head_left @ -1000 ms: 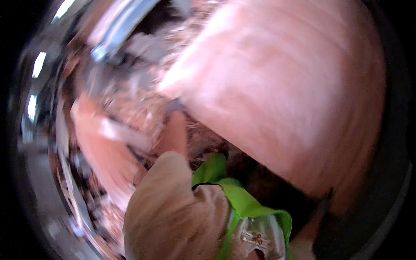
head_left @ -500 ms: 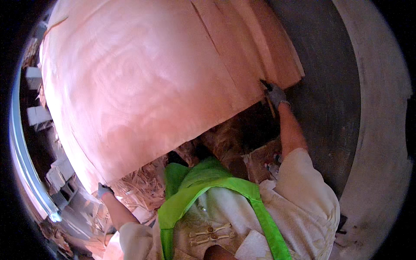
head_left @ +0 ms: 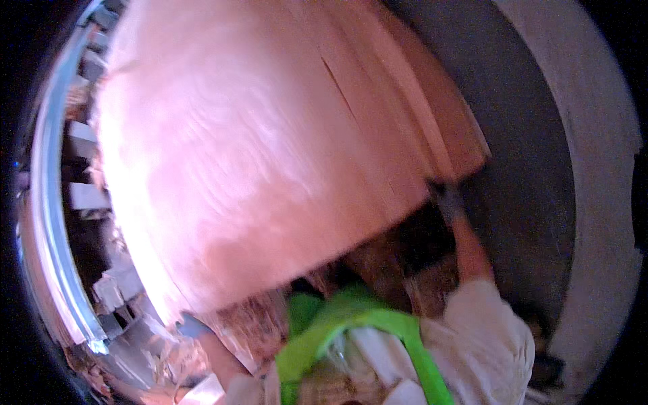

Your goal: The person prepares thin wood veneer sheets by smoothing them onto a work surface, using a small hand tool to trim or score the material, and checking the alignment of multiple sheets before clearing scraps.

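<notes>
A large, thin sheet of pinkish wood veneer spreads out in front of me, with a narrow split and long creases toward its right side. My left hand, in a grey glove, is closed on the near left corner of the sheet. In a dark grey glove, my right hand grips the near edge close to the right corner; it is blurred, and its fingers partly hide against the sheet. Both arms reach forward, the right one farther out.
Torn veneer scraps litter the floor below the near edge. Along the left stand several pale blocks beside a long, light metal-like rail. A dark strip of floor curves down the right, bordered by a paler grey surface.
Both hands and the sheet's near edge have come closer to me, the right hand more than the left. The whole view has also shifted somewhat.
</notes>
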{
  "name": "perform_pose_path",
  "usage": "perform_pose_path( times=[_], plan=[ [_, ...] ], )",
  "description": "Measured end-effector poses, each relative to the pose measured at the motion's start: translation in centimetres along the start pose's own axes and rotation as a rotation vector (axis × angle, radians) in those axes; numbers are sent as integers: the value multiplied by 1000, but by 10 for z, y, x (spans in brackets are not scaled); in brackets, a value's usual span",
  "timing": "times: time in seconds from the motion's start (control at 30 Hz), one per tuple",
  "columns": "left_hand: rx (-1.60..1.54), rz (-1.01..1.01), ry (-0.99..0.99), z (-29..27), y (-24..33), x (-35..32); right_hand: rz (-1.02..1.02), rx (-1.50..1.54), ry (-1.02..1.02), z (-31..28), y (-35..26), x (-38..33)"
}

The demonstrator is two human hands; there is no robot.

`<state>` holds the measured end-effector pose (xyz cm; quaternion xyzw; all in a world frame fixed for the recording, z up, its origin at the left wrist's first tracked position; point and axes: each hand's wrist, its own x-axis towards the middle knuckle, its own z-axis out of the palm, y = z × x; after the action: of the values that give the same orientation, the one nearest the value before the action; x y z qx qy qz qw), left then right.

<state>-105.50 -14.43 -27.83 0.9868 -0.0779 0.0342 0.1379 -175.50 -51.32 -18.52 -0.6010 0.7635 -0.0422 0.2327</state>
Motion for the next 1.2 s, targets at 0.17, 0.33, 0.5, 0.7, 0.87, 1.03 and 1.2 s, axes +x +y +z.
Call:
perform_pose_path(
  times=[0.17,0.33,0.5,0.7,0.87,1.03,1.2],
  plan=[
    [-173,782,-438,-51,115,-143,143,-111,-18,10,36,-75],
    [271,1154,-456,-34,163,-194,239,18,-40,32,69,-52],
    [323,1179,-566,-9,176,-189,-92,-221,594,80,203,-143],
    [481,1148,-641,-17,183,-185,388,311,313,54,144,-200],
    [563,1132,-717,-29,198,-187,369,374,298,48,135,-202],
    [582,1087,-783,-38,200,-187,326,405,284,44,123,-192],
    [619,1062,-823,-37,208,-183,278,409,255,49,117,-179]
  ],
)
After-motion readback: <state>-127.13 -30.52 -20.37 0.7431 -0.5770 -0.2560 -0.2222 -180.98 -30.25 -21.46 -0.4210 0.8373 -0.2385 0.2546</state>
